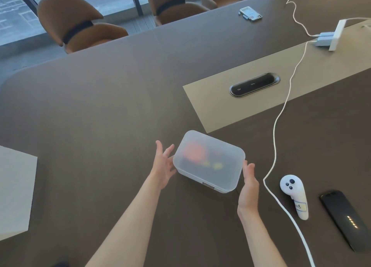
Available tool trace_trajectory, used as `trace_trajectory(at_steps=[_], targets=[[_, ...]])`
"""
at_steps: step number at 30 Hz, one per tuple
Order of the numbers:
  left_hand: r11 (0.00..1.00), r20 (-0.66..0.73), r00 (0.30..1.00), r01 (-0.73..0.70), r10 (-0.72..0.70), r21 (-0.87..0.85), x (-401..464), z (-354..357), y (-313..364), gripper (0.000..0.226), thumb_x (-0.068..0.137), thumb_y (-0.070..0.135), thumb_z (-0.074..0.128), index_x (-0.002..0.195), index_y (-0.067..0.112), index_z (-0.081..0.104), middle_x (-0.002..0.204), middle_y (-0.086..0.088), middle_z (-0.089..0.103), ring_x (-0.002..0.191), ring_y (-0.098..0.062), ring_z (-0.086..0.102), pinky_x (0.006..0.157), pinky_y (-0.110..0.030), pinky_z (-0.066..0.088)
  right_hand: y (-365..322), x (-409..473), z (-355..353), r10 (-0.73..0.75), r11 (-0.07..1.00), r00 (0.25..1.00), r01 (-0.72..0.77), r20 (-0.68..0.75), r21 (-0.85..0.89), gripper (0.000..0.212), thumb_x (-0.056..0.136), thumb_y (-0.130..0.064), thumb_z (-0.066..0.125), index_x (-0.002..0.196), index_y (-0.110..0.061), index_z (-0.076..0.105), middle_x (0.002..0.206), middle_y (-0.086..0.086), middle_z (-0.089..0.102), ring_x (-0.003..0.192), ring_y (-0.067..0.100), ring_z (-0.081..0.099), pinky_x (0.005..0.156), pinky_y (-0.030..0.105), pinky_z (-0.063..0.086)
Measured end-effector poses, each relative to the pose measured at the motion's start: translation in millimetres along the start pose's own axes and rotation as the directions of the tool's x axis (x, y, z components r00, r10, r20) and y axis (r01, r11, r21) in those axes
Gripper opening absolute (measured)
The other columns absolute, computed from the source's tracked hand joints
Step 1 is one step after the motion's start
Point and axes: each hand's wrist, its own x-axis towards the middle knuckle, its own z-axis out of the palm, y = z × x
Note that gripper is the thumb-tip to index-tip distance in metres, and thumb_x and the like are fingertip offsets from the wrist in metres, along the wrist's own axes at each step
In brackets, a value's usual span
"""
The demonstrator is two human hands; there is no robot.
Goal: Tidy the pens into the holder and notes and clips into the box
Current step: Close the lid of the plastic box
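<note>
A frosted translucent plastic box (209, 162) with its lid on sits on the dark brown table (100, 116) in front of me. Blurred orange, yellow and dark shapes show through the lid. My left hand (163, 164) is at the box's left end with fingers spread, touching or almost touching its side. At the box's near right corner my right hand (249, 184) has straight fingers beside the wall. Neither hand grips anything. No pens or pen holder are in view.
A white cable (279, 118) runs down the table right of the box. A white controller (295, 196) and a black device (343, 218) lie at the right. A white block (14, 192) sits at the left edge. A phone (251, 14), a charger (326, 39) and brown chairs (76, 23) are farther off.
</note>
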Motion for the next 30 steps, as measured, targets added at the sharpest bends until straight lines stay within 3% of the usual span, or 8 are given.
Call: trace_trajectory(at_steps=[2,4,6,8,14,19,25,30], targets=[[0.99,-0.002,1.0,-0.007,0.007,0.141,-5,3,-1,0.077,0.085,0.081,0.038,0.15,0.039,0.041,0.144,0.003,0.061,0.135,-0.019,0.052,0.12,-0.045,0.03,4,3,1,-0.007,0.997,1.0,0.007,-0.008,-0.079,0.062,0.091,-0.069,0.044,0.142,-0.035,0.05,0.135,-0.033,0.051,0.127,-0.015,0.041,0.117,0.031,0.025],[0.948,-0.011,0.998,-0.055,0.061,0.314,-8,4,-3,0.064,0.09,0.056,0.058,0.15,0.039,0.041,0.147,0.009,0.055,0.135,-0.015,0.049,0.114,-0.036,0.035,9,8,3,-0.041,0.96,0.999,0.041,0.005,-0.278,0.059,0.094,-0.058,0.05,0.147,-0.033,0.042,0.153,-0.024,0.037,0.14,0.001,0.036,0.119,0.034,0.025],[0.905,-0.011,0.991,-0.115,0.131,0.41,-8,5,-6,0.055,0.095,0.029,0.061,0.147,0.036,0.048,0.142,0.009,0.058,0.133,-0.014,0.052,0.102,-0.029,0.039,14,13,4,-0.123,0.82,0.992,0.118,0.029,-0.561,0.061,0.096,-0.035,0.058,0.152,-0.025,0.035,0.161,-0.015,0.022,0.143,0.014,0.037,0.116,0.034,0.029],[0.898,-0.005,0.986,-0.151,0.168,0.414,-10,6,-10,0.05,0.096,0.021,0.059,0.144,0.034,0.053,0.137,0.009,0.063,0.13,-0.013,0.055,0.095,-0.025,0.042,19,14,7,-0.171,0.716,0.983,0.169,0.064,-0.678,0.064,0.096,-0.021,0.06,0.153,-0.022,0.031,0.164,-0.007,0.014,0.14,0.025,0.041,0.112,0.036,0.033],[0.906,-0.044,0.982,-0.154,0.185,0.394,-19,7,-10,0.048,0.097,0.016,0.056,0.14,0.037,0.057,0.131,0.013,0.065,0.125,-0.012,0.057,0.095,-0.026,0.042,22,17,8,-0.14,0.733,0.988,0.144,0.06,-0.665,0.066,0.095,-0.016,0.062,0.152,-0.028,0.032,0.162,-0.004,0.025,0.142,0.026,0.038,0.114,0.038,0.032],[0.932,-0.197,0.956,-0.145,0.219,0.332,-44,-23,-27,0.048,0.095,0.018,0.057,0.139,0.038,0.059,0.133,0.015,0.065,0.129,-0.012,0.054,0.103,-0.03,0.043,23,9,31,-0.11,0.715,0.977,0.205,0.182,-0.669,0.066,0.094,-0.011,0.061,0.152,-0.026,0.033,0.162,-0.003,0.025,0.145,0.022,0.034,0.116,0.036,0.029],[0.965,-0.444,0.86,-0.186,0.25,0.182,-99,-94,-65,0.045,0.096,0.01,0.06,0.139,0.024,0.06,0.128,0.008,0.066,0.122,-0.012,0.056,0.097,-0.027,0.04,42,-34,85,-0.031,0.652,0.905,0.34,0.425,-0.678,0.07,0.094,-0.006,0.061,0.153,-0.026,0.03,0.162,-0.003,0.021,0.147,0.019,0.028,0.116,0.03,0.025],[0.973,-0.593,0.772,-0.194,0.23,0.126,-141,-142,-103,0.043,0.096,0.01,0.062,0.137,0.023,0.062,0.117,0.01,0.067,0.119,-0.016,0.059,0.094,-0.029,0.042,73,-74,114,0.049,0.628,0.83,0.406,0.555,-0.663,0.071,0.094,-0.004,0.06,0.154,-0.025,0.028,0.163,-0.005,0.02,0.148,0.017,0.026,0.114,0.023,0.021]])
